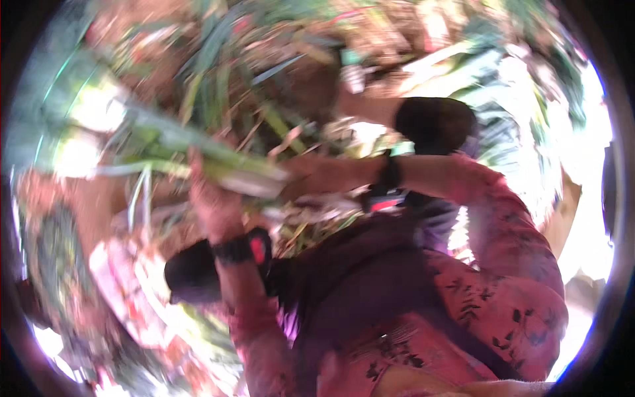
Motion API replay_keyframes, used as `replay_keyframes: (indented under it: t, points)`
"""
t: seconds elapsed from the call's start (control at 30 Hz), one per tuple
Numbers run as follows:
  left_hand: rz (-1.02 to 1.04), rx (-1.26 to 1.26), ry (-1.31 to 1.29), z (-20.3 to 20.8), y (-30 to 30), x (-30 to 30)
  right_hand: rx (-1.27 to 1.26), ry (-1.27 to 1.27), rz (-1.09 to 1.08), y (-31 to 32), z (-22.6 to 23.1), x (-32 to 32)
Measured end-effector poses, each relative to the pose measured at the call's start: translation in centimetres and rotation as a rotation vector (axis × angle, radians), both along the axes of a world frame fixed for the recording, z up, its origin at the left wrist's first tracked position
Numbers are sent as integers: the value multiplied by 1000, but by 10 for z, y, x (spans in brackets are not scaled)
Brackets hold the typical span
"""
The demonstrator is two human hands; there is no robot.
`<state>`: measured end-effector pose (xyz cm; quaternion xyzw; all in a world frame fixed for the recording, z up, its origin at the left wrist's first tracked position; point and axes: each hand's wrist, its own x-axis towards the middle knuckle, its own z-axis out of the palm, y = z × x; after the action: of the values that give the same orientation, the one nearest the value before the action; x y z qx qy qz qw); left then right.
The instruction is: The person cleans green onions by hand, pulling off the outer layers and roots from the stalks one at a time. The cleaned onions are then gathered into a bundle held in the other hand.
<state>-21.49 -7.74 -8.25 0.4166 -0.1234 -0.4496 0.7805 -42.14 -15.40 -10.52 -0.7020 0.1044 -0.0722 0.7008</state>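
A leek (228,159) lies slantwise across my two hands, its pale end toward the right and its green leaves running up to the left. My left hand (215,195), with a dark band on its wrist, is closed round the stalk. Around the pale end my right hand (301,177) is closed too, its fingers smeared by motion. Loose green leaves (218,86) lie just beyond both hands.
Leek leaves and brown litter (152,59) cover the ground ahead. A pile of long green and white leeks (516,99) spreads at the right. At the left stands a greenish see-through bag or sheet (59,112), blurred. My dark-covered knees (436,122) flank the work.
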Motion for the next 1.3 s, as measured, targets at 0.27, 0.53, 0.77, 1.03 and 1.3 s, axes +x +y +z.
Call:
replay_keyframes:
  t: [0.27,0.53,0.77,1.03,1.3]
  points:
    - [-468,-376,103,59,-68,-46,379,-68,-140,18,49,-64]
    - [-718,-383,-384,165,-111,-227,-306,-280,-886,44,66,-144]
    - [-1199,-359,-611,101,-98,-225,-344,-263,-1555,-15,102,-321]
    - [-895,99,-475,40,-64,-111,212,417,-2052,-2,-153,-491]
    - [-775,397,-252,-7,-43,-83,926,292,-2043,43,-254,-470]
